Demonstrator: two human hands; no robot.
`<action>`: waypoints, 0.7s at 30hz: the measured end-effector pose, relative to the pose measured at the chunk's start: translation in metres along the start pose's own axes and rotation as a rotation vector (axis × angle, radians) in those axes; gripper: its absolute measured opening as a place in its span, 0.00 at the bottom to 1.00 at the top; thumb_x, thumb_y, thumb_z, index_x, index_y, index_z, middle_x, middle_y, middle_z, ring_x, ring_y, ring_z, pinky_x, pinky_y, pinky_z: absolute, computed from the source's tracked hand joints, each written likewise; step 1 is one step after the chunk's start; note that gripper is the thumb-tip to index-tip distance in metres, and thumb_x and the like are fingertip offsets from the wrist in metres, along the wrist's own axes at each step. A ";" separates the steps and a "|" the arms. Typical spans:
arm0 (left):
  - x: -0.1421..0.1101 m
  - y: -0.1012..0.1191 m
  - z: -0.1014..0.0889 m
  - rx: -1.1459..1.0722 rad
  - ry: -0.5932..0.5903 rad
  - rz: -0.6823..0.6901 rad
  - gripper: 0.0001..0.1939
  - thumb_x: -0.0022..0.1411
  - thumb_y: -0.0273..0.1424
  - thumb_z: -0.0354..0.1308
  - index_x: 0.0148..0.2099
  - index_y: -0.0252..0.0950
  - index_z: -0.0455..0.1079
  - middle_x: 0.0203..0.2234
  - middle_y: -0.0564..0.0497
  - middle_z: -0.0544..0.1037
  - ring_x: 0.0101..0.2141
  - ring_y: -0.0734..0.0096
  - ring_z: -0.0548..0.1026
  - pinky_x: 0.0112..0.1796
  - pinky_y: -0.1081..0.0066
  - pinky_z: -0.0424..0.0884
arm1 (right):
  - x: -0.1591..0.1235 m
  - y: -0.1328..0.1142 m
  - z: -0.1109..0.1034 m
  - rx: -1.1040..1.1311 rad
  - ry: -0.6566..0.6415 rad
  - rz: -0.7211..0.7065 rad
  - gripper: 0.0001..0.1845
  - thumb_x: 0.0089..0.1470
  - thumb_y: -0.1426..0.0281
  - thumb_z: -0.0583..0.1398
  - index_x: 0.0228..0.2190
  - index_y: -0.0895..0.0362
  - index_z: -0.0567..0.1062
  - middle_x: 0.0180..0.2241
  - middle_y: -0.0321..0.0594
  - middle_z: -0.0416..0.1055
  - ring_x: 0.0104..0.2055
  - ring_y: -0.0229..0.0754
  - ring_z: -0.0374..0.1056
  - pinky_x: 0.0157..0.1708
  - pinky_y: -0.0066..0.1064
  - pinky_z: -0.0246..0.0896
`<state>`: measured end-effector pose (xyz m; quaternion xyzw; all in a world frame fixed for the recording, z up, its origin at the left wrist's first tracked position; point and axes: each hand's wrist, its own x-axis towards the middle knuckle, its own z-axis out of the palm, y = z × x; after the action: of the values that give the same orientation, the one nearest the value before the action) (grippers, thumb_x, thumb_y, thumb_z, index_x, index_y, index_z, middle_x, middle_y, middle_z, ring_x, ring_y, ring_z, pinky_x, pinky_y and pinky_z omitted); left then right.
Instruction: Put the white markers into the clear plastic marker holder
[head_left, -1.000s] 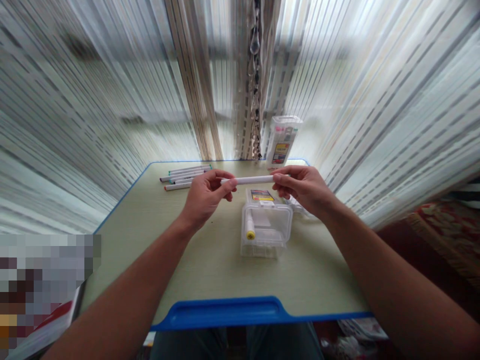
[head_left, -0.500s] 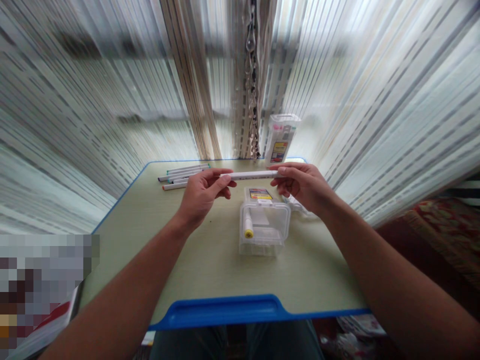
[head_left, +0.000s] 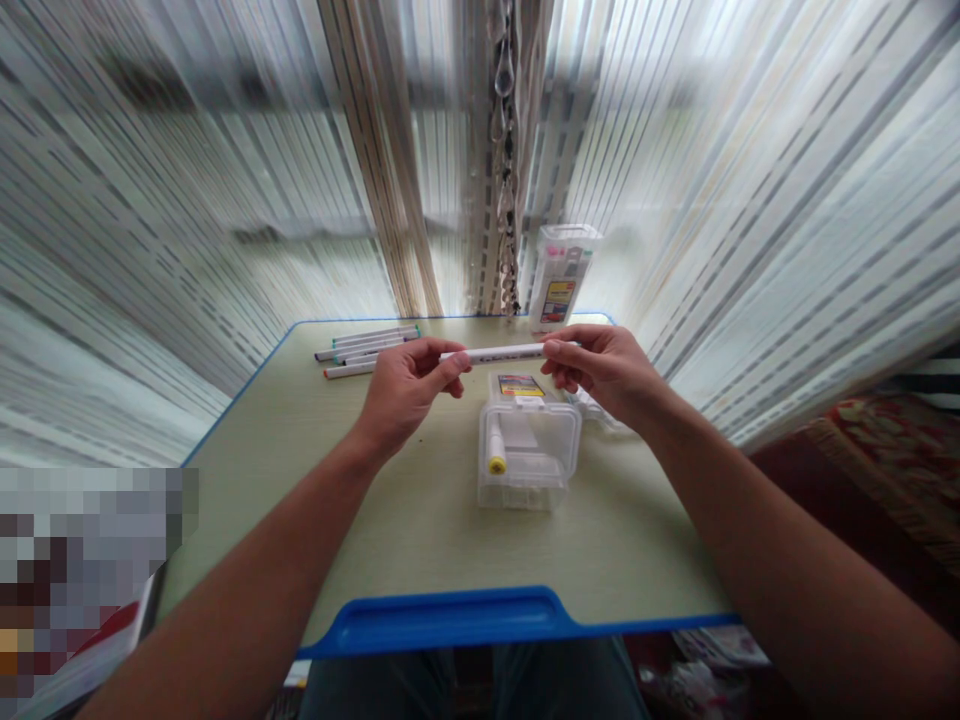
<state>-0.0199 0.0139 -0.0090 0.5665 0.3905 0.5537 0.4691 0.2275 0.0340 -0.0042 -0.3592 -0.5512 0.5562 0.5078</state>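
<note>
**While the white marker (head_left: 506, 354) runs crosswise, the clear box (head_left: 575, 440) faces the person**

So here we are, both hands on one marker! The left hand (head_left: 401, 395) pinches one end between thumb and fingers, the right hand (head_left: 611, 365) has the other end the same way, and the barrel bridges the gap, off the table (head_left: 405, 530) and rising very slightly to the right in the view. Fingers cover both tips, so cap and color cannot be told.

Now look at the angle! The held barrel lies left to right, while the box sits below it and closer to the body, its mouth turned toward the person. Inside, along the left wall, a yellow-ended marker (head_left: 496, 460) points front to back: the two long axes are roughly square to each other. The right fingertips look nearer to being over the box; the left ones are off its left side. How high they hang, the view won't say. Out beyond the left hand, loose markers (head_left: 367, 337) lie mostly crosswise.
</note>
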 end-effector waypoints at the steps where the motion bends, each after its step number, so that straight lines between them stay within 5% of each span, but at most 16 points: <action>1: 0.000 0.000 0.000 0.012 -0.003 -0.001 0.15 0.52 0.37 0.74 0.38 0.31 0.79 0.27 0.50 0.81 0.23 0.76 0.75 0.28 0.73 0.75 | 0.000 0.000 0.000 -0.007 -0.002 0.000 0.15 0.42 0.62 0.77 0.29 0.59 0.83 0.22 0.38 0.78 0.19 0.33 0.68 0.18 0.23 0.61; 21: 0.001 0.004 0.000 -0.099 0.036 -0.024 0.19 0.56 0.39 0.71 0.43 0.30 0.80 0.30 0.47 0.83 0.24 0.74 0.78 0.29 0.72 0.77 | 0.003 -0.003 -0.003 0.093 -0.039 0.046 0.17 0.47 0.63 0.73 0.37 0.60 0.84 0.29 0.44 0.82 0.21 0.36 0.73 0.18 0.25 0.63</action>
<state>-0.0204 0.0142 -0.0047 0.5279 0.3778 0.5768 0.4958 0.2304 0.0374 -0.0015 -0.3368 -0.5262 0.5997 0.5000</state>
